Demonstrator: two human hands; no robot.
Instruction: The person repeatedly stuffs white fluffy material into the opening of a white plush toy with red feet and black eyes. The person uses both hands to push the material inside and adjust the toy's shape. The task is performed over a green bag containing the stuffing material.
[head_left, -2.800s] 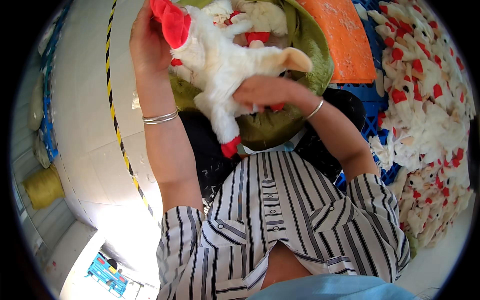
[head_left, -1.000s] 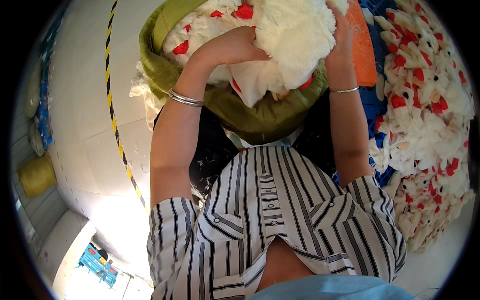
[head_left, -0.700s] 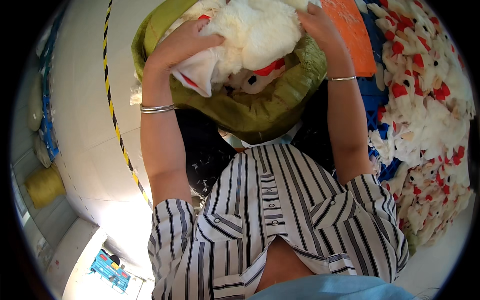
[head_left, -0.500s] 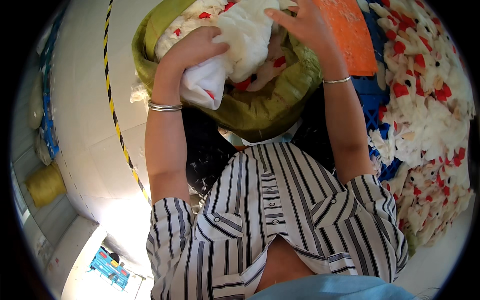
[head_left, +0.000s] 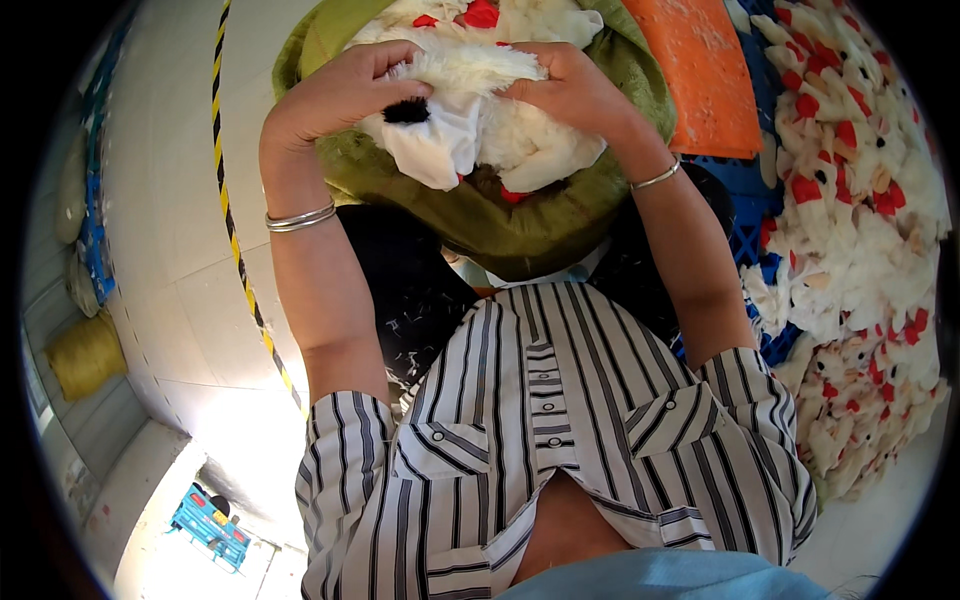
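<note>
A white plush fabric piece [head_left: 470, 70] with a furry ridge is stretched between my two hands above an open olive-green sack [head_left: 500, 225]. My left hand [head_left: 335, 95] pinches its left end; a small black fur patch [head_left: 407, 110] shows just below the thumb. At the other end, my right hand [head_left: 572, 92] has its thumb and fingers closed on the fur. Smooth white backing cloth [head_left: 435, 150] hangs down from the piece. More white plush pieces with red parts fill the sack, partly hidden behind my hands.
To the right lies a large heap of white and red plush pieces [head_left: 850, 240] beside blue plastic crates [head_left: 745, 215]. An orange board [head_left: 705, 80] adjoins the sack. Yellow-and-black tape [head_left: 224, 190] runs along the floor at left, with a yellow roll [head_left: 87, 357] farther off.
Both hands have come lower and now grip the plush piece from its two ends. My right hand, open before, has closed on the fur. The black patch has come into view.
</note>
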